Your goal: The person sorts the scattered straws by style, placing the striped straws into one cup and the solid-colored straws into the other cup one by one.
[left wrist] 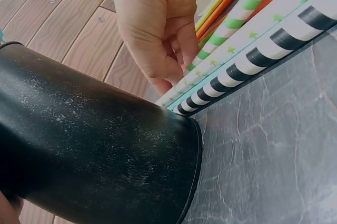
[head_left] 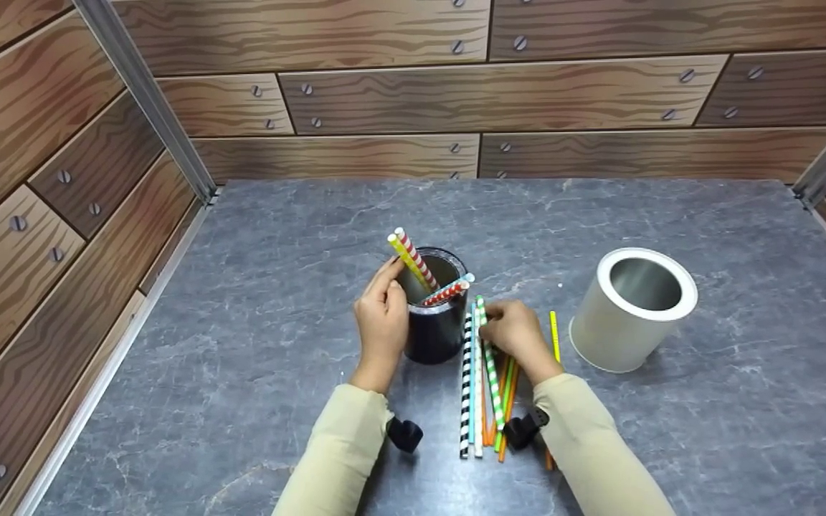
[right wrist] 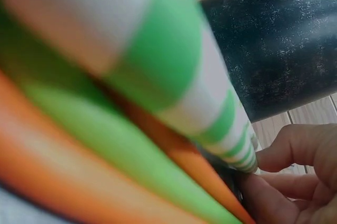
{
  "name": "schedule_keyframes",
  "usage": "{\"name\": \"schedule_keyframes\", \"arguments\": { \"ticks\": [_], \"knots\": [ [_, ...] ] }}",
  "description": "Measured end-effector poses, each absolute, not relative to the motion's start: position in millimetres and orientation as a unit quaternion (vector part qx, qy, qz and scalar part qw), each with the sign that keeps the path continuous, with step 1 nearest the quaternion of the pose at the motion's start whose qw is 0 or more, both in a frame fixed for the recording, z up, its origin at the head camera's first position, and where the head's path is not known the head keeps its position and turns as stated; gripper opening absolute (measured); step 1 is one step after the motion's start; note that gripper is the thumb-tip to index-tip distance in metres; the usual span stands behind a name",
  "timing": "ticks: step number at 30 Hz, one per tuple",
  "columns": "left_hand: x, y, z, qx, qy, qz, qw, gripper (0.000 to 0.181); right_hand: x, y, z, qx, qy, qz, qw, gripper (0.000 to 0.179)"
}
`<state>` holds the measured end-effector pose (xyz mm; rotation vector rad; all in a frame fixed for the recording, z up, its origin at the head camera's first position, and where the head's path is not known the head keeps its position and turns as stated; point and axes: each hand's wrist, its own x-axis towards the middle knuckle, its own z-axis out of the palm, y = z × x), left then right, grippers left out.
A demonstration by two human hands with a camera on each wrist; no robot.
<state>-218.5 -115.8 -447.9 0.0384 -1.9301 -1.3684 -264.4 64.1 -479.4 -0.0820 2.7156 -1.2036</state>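
Observation:
My left hand (head_left: pixel 382 315) rests against the left side of a black can (head_left: pixel 433 337), its fairly straight fingers reaching up to the rim. Leaning in that can are a yellow patterned straw (head_left: pixel 404 252), a red-striped straw (head_left: pixel 419 259), a red dotted straw (head_left: pixel 445 294) and a light-blue one (head_left: pixel 464 279). Right of the can, my right hand (head_left: pixel 517 331) pinches a green-and-white striped paper straw (head_left: pixel 492 380) near its far end. Beside it lie a black-and-white striped straw (left wrist: pixel 253 61), a green-starred straw (left wrist: pixel 231 50), and several orange and green straws (right wrist: pixel 131 155).
A white can (head_left: pixel 617 330) with a wide rim stands to the right. Between it and my right hand lies a yellow straw (head_left: pixel 555 337). The grey marbled tabletop (head_left: pixel 255 287) meets wood-patterned walls (head_left: pixel 384 100) at the back and sides.

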Motion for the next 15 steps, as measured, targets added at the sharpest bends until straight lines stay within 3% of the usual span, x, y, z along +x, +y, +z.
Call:
{"name": "schedule_keyframes", "arguments": {
  "ticks": [15],
  "knots": [
    [-219.0,-117.0,-448.8,0.01,-0.753,-0.542,0.373,0.032,-263.9,65.4,-481.6,0.042,0.83,-0.544,0.117,0.036]
  ]
}}
